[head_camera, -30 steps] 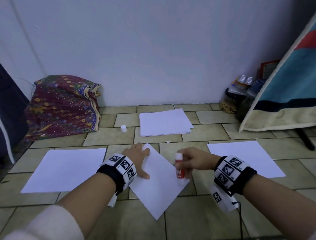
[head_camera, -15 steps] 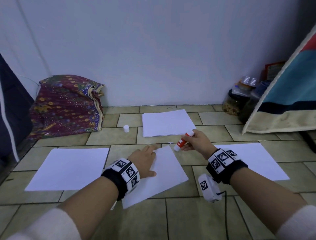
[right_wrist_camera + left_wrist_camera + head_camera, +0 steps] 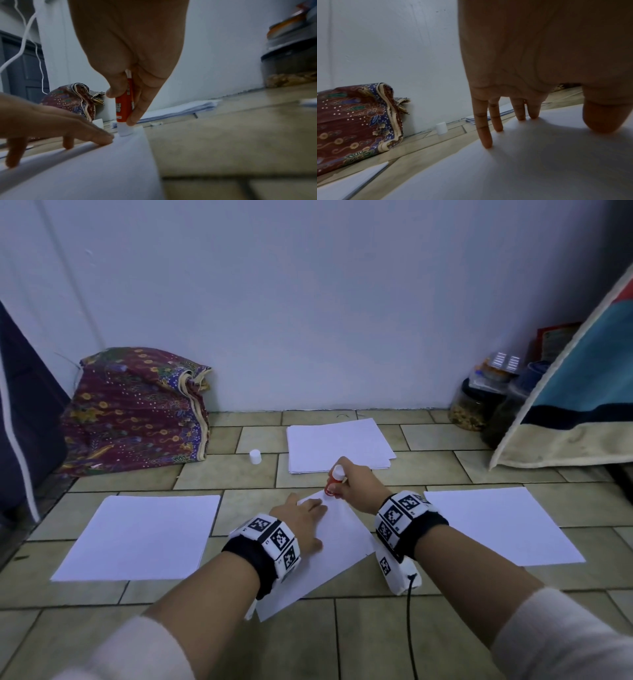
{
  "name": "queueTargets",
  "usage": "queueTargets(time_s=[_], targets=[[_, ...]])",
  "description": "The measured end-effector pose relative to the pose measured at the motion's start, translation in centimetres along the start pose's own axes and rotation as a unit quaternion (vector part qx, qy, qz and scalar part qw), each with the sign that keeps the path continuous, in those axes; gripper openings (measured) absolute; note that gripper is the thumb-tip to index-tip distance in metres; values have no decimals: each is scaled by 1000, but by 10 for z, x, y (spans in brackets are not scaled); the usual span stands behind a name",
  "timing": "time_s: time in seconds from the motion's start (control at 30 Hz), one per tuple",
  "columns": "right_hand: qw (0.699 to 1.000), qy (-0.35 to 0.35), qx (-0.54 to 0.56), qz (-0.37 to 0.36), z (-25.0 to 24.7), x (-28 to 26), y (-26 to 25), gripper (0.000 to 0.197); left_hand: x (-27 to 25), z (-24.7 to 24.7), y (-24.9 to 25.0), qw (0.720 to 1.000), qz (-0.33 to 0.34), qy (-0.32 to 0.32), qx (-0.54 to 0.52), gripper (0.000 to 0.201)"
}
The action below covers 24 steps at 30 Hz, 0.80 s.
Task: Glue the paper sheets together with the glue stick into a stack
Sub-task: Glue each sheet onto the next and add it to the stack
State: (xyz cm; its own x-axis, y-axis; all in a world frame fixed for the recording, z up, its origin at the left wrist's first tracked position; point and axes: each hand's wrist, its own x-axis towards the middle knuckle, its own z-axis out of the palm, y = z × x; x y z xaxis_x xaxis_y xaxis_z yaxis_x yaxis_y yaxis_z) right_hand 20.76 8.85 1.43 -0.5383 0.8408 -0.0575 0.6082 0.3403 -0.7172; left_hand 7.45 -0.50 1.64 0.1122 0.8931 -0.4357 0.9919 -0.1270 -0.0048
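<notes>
A white paper sheet [image 3: 337,546] lies skewed on the tiled floor in front of me. My left hand [image 3: 301,517] presses flat on it with straight fingers [image 3: 485,136]. My right hand [image 3: 356,486] pinches a red glue stick [image 3: 334,482], nearly upright, glue end down on the sheet's far corner [image 3: 126,131]. A stack of white sheets [image 3: 337,445] lies further back near the wall. Single sheets lie at the left [image 3: 140,537] and at the right [image 3: 500,525].
A small white cap [image 3: 255,456] stands on the floor left of the stack. A folded patterned cloth [image 3: 137,409] sits at the back left. Jars [image 3: 479,402] and a hanging striped blanket [image 3: 582,392] fill the back right corner. A black cable [image 3: 411,628] trails from my right wrist.
My right hand carried the glue stick from the sheet's near right edge to its far corner and turned it glue end down. The sheet rotated under my left hand.
</notes>
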Motion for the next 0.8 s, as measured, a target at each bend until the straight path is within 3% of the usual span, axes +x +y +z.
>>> queueTargets(time_s=[0.23, 0.63, 0.73, 0.8], targets=[[988, -107, -105, -32, -23, -20, -2, 16, 2, -1, -2, 1000, 1, -9, -1, 70], [968, -187, -157, -62, -45, -58, 9, 16, 4, -4, -5, 998, 21, -27, 48, 68], [976, -161, -142, -28, -52, -56, 12, 12, 2, -4, -6, 999, 18, -9, 40, 74], [995, -99, -23, 12, -55, -54, 16, 10, 0, -4, -5, 999, -5, -10, 50, 76]])
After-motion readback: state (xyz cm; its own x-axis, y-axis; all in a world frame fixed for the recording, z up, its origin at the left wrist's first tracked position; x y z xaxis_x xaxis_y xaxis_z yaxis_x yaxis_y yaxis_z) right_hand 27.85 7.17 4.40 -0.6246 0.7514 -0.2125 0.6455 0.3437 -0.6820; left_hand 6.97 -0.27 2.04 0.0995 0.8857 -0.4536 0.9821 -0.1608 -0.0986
